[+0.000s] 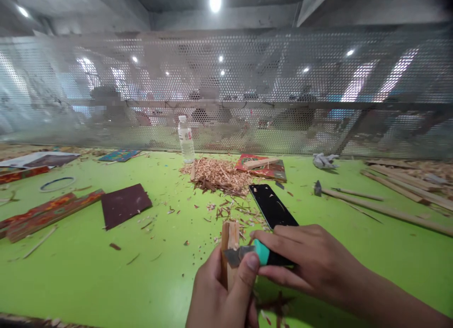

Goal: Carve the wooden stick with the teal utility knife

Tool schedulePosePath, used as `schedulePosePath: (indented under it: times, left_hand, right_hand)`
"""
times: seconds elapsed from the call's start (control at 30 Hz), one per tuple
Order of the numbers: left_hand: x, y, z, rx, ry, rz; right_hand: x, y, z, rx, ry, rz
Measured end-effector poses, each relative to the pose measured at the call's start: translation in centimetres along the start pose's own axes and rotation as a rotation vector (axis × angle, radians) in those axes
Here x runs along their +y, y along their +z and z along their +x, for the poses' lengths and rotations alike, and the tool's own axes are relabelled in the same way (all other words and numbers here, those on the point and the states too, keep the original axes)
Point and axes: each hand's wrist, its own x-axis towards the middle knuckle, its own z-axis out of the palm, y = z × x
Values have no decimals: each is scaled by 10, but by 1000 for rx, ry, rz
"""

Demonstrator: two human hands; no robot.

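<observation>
My left hand (221,292) is wrapped round a short stick of pale wood (230,243) and holds it upright at the bottom centre, its thumb pressed against a grey blade (234,256). My right hand (307,262) grips the teal handle of the knife (264,253), with the blade laid against the side of the wood. Just beyond my hands a black phone (272,206) lies flat on the green table (88,266). A heap of wood shavings (217,176) sits behind it.
A water bottle (186,139) stands by the perforated metal screen (226,92) at the back. Dark sandpaper (123,205) and patterned wooden strips (46,214) lie at left. Long wooden sticks (389,210), a small hammer head (317,188) and crumpled paper (324,161) lie at right.
</observation>
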Motion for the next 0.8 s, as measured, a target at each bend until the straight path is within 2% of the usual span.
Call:
schedulePosePath:
  times: [0.23, 0.33, 0.43, 0.5, 0.7, 0.8]
  left_hand:
    - [-3, 4, 1, -22, 0, -109]
    - [-5, 3, 1, -56, -20, -184]
    - [-7, 0, 2, -54, -26, -162]
    - [-8, -3, 3, -58, -12, -124]
    - [-7, -7, 3, -23, 27, -58]
    - [-6, -7, 2, -10, 26, -44]
  right_hand:
    - [-9, 5, 2, 81, 33, -45]
    - [-2, 2, 1, 141, 81, -70]
    - [9, -2, -2, 195, 133, -55]
    - [14, -4, -3, 155, 126, 4]
    - [11, -8, 3, -109, 55, 185]
    - [7, -10, 6, -162, 6, 190]
